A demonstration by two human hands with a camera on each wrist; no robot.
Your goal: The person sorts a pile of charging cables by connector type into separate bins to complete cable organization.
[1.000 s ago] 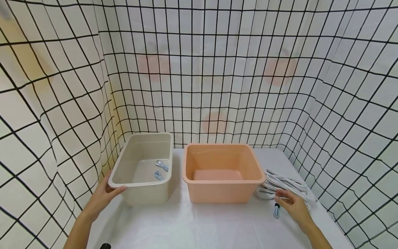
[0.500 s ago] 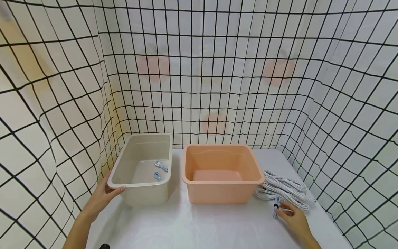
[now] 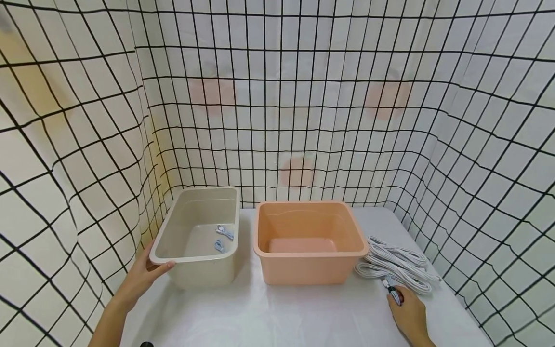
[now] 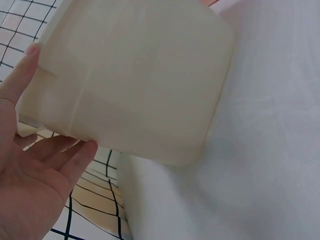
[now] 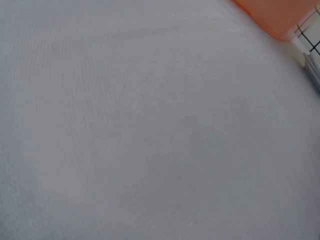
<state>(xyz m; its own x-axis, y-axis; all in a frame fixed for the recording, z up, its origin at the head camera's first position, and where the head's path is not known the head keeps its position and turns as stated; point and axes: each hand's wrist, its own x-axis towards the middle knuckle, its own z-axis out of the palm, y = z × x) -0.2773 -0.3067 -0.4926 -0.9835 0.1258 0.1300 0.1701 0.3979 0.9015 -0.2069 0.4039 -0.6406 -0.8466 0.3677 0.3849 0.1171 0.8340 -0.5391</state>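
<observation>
My left hand holds the front-left corner of a beige plastic bin, thumb along the rim. The left wrist view shows the fingers of that left hand around the corner of the bin. Two small light-blue cable bundles lie inside the bin, one a folded cable, the other a looped cable. At the right, my right hand pinches another light-blue cable bundle with a black tie. Its fingertips are partly hidden by the hand.
A peach plastic bin stands in the middle, with no item visible inside. Right of it lies a heap of coiled white cords. Black netting encloses the white-covered table at the back and sides.
My right hand has taken the tied cable bundle, drawn it slightly toward me and turned over it, back of the hand up. The left hand stays on the beige bin.
</observation>
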